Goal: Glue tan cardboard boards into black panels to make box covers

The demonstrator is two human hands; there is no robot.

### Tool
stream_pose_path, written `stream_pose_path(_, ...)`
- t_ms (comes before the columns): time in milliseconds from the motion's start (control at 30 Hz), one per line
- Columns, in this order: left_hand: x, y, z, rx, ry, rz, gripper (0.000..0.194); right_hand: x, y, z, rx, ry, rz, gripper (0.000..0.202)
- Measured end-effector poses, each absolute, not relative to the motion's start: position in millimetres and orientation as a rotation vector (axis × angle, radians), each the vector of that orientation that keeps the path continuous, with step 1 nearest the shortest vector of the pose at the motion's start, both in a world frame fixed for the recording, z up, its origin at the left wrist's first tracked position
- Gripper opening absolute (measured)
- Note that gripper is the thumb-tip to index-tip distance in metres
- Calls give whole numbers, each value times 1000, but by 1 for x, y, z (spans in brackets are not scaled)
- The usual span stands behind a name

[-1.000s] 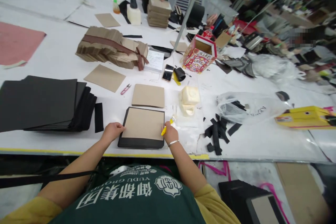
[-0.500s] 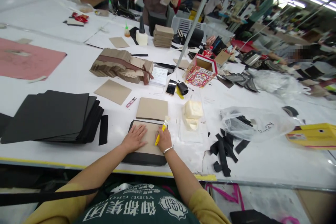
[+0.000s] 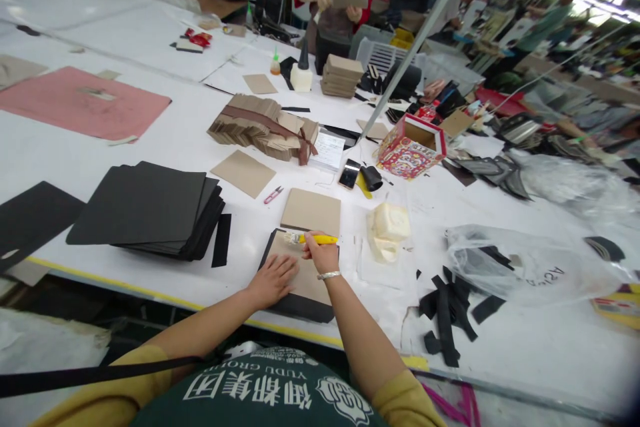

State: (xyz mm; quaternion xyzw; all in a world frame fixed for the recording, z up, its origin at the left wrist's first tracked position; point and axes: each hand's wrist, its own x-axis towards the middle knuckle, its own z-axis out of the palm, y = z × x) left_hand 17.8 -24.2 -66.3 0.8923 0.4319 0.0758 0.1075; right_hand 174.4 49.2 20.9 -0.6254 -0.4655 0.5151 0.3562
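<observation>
My left hand lies flat, fingers extended, on a tan board that rests over black sheets at the table's near edge. In my right hand is a yellow-handled brush, its bristles pointing left over the board's upper part; whether they touch it I cannot tell. Just beyond lies a stack of tan boards. To the right stands a cream-coloured tub on a clear sheet. Pink thread snips lie farther left.
A tall pile of black sheets stands at left, with a black strip beside it. Black scraps and a clear plastic bag lie at right. A slanting metal pole rises behind the phone. Across the table stands a person in red.
The brush has swung from pointing away to pointing left over the board. My left hand has slid slightly nearer to me on the board. The camera view has shifted left.
</observation>
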Motion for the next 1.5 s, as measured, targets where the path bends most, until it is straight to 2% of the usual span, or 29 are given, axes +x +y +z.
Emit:
stream_pose_path(200, 17, -23, -68, 2627, 1279, 251, 51, 147, 62, -7, -1676, -1319, 1245, 22)
stream_pose_path(367, 16, -24, -69, 2635, 1264, 282, 50, 209, 50, -10, -1863, -1357, 1099, 19)
stream_pose_path(567, 15, -25, -72, 2650, 1232, 342, 48, 287, 18, 10, -1986, -1187, 910, 19)
stream_pose_path(767, 14, -24, -91, 2676, 1200, 395, 50, 339, -53, 7, -1928, -1110, 695, 32)
stream_pose_path(967, 15, -25, -94, 2701, 1195, 327, 52, 433, -124, -38, -2531, -1268, 220, 25)
stream_pose_path(1100, 18, -27, -87, 2687, 1232, 269, 52, 479, -144, -60, -2752, -1251, -65, 24)
stream_pose_path(1200, 21, -28, -83, 2684, 1245, 260, 52, 493, -154, -68, -2827, -1165, -71, 29)
stream_pose_path(1367, 26, -29, -81, 2704, 1263, 237, 50, 496, -162, -76, -2881, -1106, 54, 22)
stream_pose_path(1500, 27, -30, -85, 2679, 1276, 268, 51, 481, -152, -74, -2760, -1149, 118, 19)
